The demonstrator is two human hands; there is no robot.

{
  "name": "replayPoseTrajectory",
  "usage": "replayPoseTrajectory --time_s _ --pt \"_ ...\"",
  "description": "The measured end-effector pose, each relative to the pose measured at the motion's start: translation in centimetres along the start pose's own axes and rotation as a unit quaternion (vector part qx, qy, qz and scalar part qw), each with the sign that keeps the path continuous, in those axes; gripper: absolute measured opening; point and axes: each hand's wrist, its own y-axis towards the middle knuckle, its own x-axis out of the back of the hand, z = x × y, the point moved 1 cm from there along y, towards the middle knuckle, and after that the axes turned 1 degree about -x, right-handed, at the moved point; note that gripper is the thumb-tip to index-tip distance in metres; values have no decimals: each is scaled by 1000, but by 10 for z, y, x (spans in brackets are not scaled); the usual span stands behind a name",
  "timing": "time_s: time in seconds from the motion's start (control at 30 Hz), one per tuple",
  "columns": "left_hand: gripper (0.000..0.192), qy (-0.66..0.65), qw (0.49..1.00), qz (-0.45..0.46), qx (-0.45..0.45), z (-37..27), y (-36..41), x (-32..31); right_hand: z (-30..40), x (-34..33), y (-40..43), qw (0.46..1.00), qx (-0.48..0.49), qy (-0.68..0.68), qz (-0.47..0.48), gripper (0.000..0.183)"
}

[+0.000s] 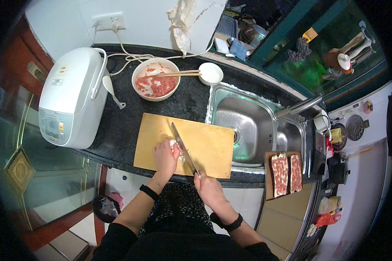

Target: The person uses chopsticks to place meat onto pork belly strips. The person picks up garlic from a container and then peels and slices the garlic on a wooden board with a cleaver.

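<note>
My left hand (165,156) pinches a small whitish piece of food (172,143), possibly garlic, against a yellow cutting board (212,140). Its fingers are curled close to the blade. With my right hand (211,190) I grip the handle of a kitchen knife (183,146). The knife slants across the board, its tip pointing away from me, just right of the pale piece. One or more cut pale slices (182,159) lie by the blade near my left fingers. Most of the knife handle is hidden in my right hand.
Behind the board stand a bowl of minced meat (160,88) with chopsticks (173,73) across it and a small white bowl (211,73). A rice cooker (75,98) is left; a steel sink (241,127) is right. Two meat-topped strips (280,173) rest on a brown board (268,192).
</note>
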Motion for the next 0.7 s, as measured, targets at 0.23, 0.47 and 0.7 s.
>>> replayPoseTrajectory --time_s 0.23,0.47,0.7 --pt "22 -11 1000 -8 -20 6 0 -1 -11 7 6 995 18 96 32 29" --pt "22 -10 1000 0 -14 4 2 -3 -8 8 12 994 15 107 24 27" --pt "23 -15 1000 8 -12 6 2 -1 -5 7 7 996 7 92 13 27"
